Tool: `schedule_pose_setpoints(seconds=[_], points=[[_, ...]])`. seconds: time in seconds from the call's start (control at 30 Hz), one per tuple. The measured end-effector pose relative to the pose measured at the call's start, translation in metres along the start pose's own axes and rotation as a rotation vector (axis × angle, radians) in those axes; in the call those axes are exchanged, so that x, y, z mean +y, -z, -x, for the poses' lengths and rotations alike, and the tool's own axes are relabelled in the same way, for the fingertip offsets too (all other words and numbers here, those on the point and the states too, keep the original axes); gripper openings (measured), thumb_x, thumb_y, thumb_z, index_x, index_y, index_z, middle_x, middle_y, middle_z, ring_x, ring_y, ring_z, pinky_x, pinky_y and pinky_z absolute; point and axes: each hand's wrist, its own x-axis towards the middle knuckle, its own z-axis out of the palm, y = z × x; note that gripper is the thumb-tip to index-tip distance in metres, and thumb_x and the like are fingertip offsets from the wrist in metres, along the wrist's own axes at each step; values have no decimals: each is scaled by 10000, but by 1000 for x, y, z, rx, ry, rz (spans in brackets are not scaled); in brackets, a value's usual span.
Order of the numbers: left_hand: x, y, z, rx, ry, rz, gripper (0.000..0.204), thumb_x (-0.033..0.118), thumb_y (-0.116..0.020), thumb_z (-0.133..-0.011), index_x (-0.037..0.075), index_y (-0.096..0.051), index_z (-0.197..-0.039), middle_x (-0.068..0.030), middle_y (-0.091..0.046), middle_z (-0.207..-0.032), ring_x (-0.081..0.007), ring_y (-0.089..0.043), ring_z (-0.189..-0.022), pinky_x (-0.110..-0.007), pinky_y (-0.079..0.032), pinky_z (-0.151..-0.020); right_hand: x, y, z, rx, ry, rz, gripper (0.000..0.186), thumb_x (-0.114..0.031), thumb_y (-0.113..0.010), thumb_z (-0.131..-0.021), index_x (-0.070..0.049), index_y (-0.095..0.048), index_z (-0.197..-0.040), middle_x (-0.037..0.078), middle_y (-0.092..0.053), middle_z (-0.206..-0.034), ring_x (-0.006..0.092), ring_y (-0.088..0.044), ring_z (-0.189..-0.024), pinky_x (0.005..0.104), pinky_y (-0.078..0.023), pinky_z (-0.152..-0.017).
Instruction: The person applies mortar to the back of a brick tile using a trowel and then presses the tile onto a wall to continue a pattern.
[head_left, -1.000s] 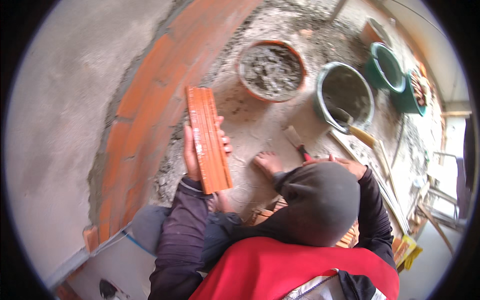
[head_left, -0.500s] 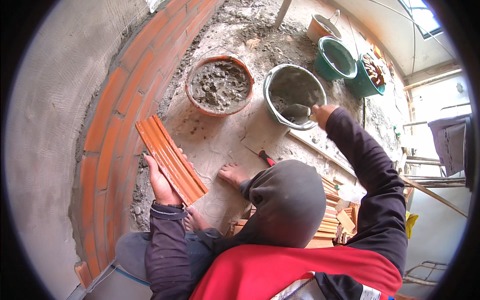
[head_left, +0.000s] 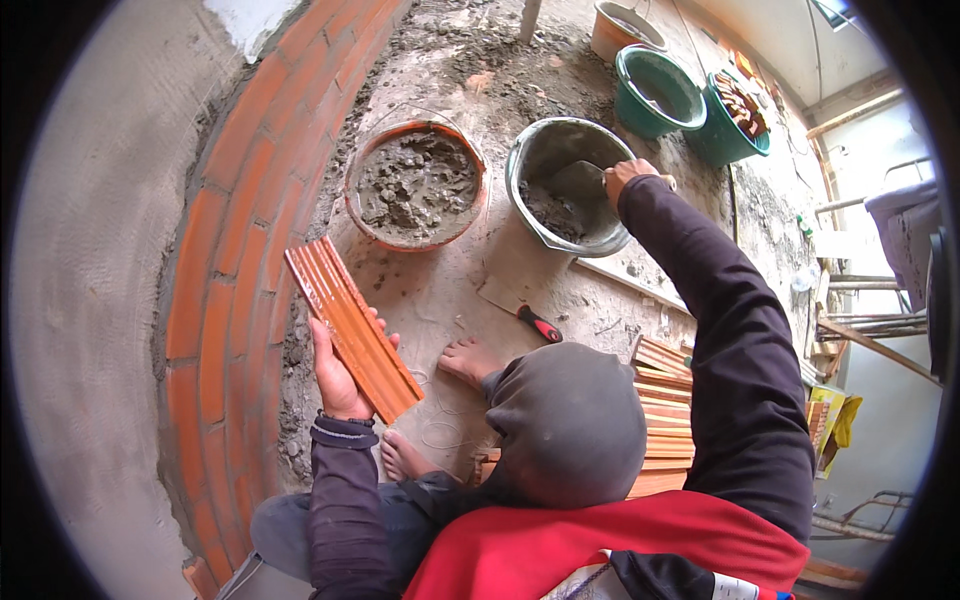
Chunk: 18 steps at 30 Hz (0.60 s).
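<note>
In my left hand (head_left: 341, 375) lies a long orange clay brick (head_left: 355, 332) with grooved faces, gripped from beneath and tilted, beside the curved brick wall (head_left: 235, 240). My right hand (head_left: 632, 180) is closed on the handle of a trowel (head_left: 578, 182). The trowel's blade is inside a dark green bucket (head_left: 518, 190), against the grey mortar (head_left: 552, 212) there. Left of that bucket stands an orange bucket (head_left: 352, 205) heaped with wet mortar (head_left: 418, 188).
A second trowel with a red and black handle (head_left: 540, 323) lies on the floor by my bare foot (head_left: 465, 362). More grooved bricks (head_left: 665, 415) are stacked at my right. Farther back stand a green bucket (head_left: 650, 122), one with brick pieces (head_left: 722, 148), and an orange bucket (head_left: 612, 45).
My right hand has shifted up and left, and the trowel blade sits deeper inside the bucket. The brick stays in my left hand, slightly more upright. The whole view has shifted a little.
</note>
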Motion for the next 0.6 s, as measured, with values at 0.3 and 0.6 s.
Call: schedule_pose_setpoints(seconds=[0.3, 0.6], points=[[-56, -80, -86, -319, 111, -134, 759, 649, -347, -973, -3, -452, -1347, -148, -601, -1157, -237, -611, -1063, -395, -544, -886, -22, -9, 31, 38, 234, 50, 222, -170, -552, -880, -90, -751, -938, 120, -723, -918, 287, -710, -895, 399, -569, -761], [-109, -58, -73, -340, 230, -131, 707, 628, -383, -976, 11, -500, -1299, -127, -630, -1096, -189, -626, -971, -332, -513, -856, -58, -4, 69, 38, 257, 81, 217, -183, -552, -882, -107, -755, -904, 90, -737, -926, 241, -716, -902, 359, -558, -725]])
